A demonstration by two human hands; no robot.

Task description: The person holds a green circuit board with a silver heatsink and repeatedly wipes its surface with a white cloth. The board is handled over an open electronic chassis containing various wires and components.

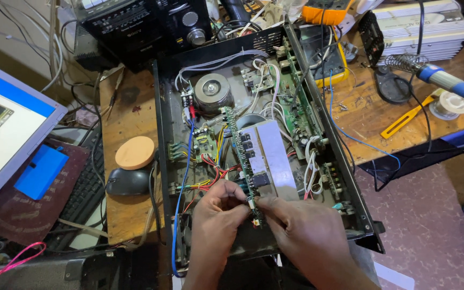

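Note:
An open black amplifier chassis (pixel 162 134) lies on a wooden bench, full of circuit boards and coloured wires. A narrow green circuit board (pixel 241 145) stands on edge beside a grey metal heat sink (pixel 271 156). My left hand (pixel 216 215) and my right hand (pixel 302 228) both pinch the near end of that board, fingertips meeting around a small white connector (pixel 254 217). A round silver transformer (pixel 211 92) sits at the chassis's far end.
A black mouse (pixel 127 181) and round wooden disc (pixel 135 152) lie left of the chassis, by a keyboard (pixel 84 193) and monitor (pixel 6 129). A blue-handled soldering iron (pixel 452 83), solder spool (pixel 449 104) and yellow tool (pixel 409 119) are on the right; a multimeter (pixel 326 11) is behind.

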